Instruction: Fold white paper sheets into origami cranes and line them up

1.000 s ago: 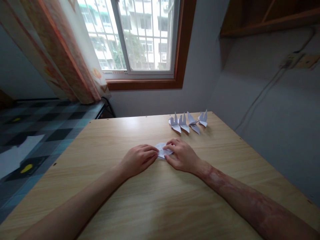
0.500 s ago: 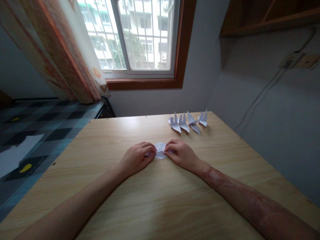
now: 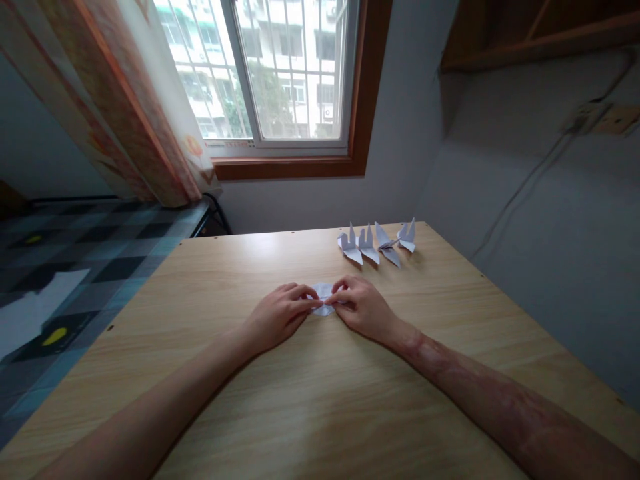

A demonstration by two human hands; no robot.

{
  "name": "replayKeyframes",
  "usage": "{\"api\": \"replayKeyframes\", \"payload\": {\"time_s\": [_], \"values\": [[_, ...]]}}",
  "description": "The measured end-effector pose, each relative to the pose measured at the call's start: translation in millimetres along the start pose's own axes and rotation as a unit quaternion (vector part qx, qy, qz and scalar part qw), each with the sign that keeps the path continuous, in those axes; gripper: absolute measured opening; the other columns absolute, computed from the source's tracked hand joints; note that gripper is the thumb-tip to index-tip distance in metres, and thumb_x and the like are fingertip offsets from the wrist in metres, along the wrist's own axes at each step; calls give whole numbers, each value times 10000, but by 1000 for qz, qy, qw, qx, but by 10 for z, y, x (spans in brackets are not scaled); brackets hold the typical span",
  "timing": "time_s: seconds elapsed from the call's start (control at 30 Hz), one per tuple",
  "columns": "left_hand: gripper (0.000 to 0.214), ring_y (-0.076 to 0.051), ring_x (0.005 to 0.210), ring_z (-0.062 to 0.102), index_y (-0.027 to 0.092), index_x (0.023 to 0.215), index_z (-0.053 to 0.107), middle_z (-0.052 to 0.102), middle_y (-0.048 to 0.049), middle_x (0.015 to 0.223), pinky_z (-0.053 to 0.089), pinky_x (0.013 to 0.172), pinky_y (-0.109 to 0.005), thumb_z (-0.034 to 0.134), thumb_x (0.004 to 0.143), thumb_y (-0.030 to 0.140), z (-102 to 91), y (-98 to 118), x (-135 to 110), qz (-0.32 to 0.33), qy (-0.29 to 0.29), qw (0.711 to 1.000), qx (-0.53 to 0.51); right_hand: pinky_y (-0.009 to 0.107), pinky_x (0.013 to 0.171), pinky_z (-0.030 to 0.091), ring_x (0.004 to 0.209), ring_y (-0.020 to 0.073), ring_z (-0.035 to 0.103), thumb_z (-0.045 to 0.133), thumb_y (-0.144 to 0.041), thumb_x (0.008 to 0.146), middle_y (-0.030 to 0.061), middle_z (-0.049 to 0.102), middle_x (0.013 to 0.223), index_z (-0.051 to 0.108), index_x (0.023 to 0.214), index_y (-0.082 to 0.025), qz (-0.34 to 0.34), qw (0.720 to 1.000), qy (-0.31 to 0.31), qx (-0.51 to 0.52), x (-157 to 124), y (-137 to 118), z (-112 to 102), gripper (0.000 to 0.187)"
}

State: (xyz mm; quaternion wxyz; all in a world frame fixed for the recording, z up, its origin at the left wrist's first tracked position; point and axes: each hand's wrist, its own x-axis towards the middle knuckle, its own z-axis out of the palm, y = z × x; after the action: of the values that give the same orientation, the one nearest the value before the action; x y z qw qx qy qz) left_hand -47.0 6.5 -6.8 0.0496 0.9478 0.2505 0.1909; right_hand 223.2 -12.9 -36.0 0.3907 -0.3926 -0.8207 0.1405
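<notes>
A small piece of folded white paper point(image 3: 324, 309) lies on the wooden table point(image 3: 280, 407), between my two hands. My left hand point(image 3: 283, 310) is closed at its left side, thumb and forefinger pressed on the paper near its middle. From the right, my right hand point(image 3: 363, 307) pinches the same paper, its fingertips close to those of the left. The fingers cover both side ends of the paper. Several white folded paper cranes point(image 3: 369, 245) stand in a row beyond my right hand.
A window point(image 3: 295, 80) with a wooden frame is behind the table, beside an orange curtain point(image 3: 135, 100). To the left is a bed with a checked cover point(image 3: 115, 267), with white paper sheets point(image 3: 40, 307) on it. A shelf point(image 3: 540, 47) hangs at upper right.
My left fingertips have slid right, toward the middle of the folded paper and the right fingertips. My right hand has shifted only slightly. The cranes stay in place.
</notes>
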Motion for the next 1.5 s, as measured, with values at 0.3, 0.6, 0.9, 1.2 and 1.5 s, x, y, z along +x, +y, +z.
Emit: {"api": "replayKeyframes", "payload": {"time_s": [0.3,0.6,0.9,1.2,1.5], "values": [[314,-255,1123,721,289,1264,809,779,-66,1302,561,1024,-435,591,1059,192,-17,14,-9,-5,16,1000,16,422,929,523,974,246,693,775,-55,831,47,774,1033,848,879,-249,-4,999,8,-46,6,-75,-28,213],[228,-254,1050,744,261,1135,824,805,-58,1219,568,1008,-452,648,1009,189,12,3,-24,-15,54,998,35,406,917,502,967,246,690,762,-74,881,45,755,996,789,893,-234,0,999,11,-53,1,-93,-49,163],[227,-247,1081,752,261,1150,806,800,-61,1250,568,1026,-437,637,1018,187,6,3,-20,-15,42,999,16,376,921,536,1026,245,677,799,-209,976,71,719,1118,726,1132,-219,60,998,-1,-25,44,-26,-43,173],[223,-247,1085,744,252,1144,800,797,-63,1253,564,1025,-430,631,1018,182,28,-22,-21,-17,43,999,4,431,1020,544,1119,280,671,859,-304,937,105,722,1149,767,1204,-192,49,997,-26,-54,158,12,10,304],[220,-250,1116,745,254,1142,789,796,-73,1266,566,1040,-439,591,1061,202,10,1,-1,-25,42,999,-8,460,1077,519,1182,294,638,893,-298,904,101,721,1192,765,1261,-216,32,999,7,-22,126,111,94,389]]}}
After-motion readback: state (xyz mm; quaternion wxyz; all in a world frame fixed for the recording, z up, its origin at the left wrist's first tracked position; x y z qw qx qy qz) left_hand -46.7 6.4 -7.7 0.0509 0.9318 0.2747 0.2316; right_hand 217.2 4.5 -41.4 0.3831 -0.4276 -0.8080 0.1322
